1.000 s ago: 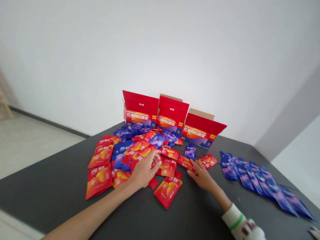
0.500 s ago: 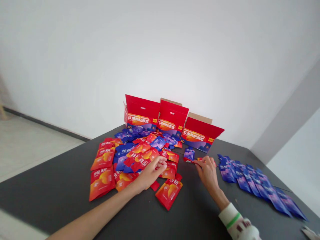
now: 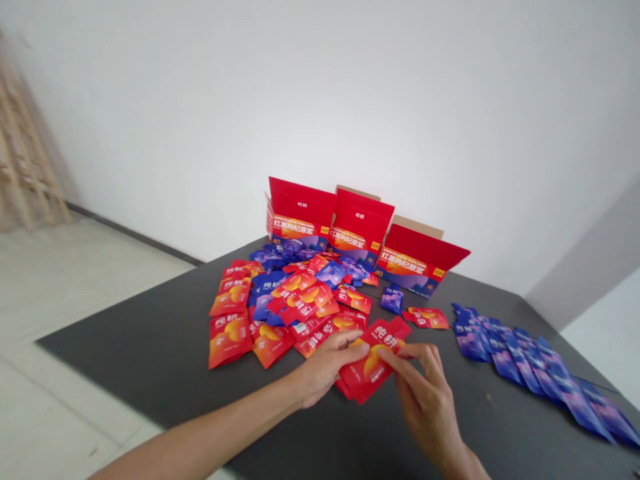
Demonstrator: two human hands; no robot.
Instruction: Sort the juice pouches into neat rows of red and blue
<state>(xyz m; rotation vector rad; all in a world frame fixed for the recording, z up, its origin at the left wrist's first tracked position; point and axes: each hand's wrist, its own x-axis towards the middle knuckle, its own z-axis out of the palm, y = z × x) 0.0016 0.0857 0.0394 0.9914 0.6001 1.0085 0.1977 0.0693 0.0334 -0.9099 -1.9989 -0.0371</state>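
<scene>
My left hand (image 3: 327,365) pinches the left edge of red sachets (image 3: 373,360) with orange fruit prints, its thumb lying on top. On their right side, my right hand (image 3: 425,387) grips the same sachets between thumb and fingers. They look like a small stack, held over the front of the pile. Red sachets (image 3: 230,339) and blue sachets (image 3: 263,293) lie mixed to the left. Beyond my right hand are a single blue sachet (image 3: 392,299) and some red sachets (image 3: 427,317).
Three open red boxes, left (image 3: 300,220), middle (image 3: 359,230) and right (image 3: 417,263), stand at the back by the wall. A long overlapping row of blue sachets (image 3: 525,363) lies on the right of the dark table (image 3: 150,333).
Both hands have come together near the front middle, and my left hand has closed on red sachets. My right hand has moved away from the small sachets by the right box. The view has shifted left.
</scene>
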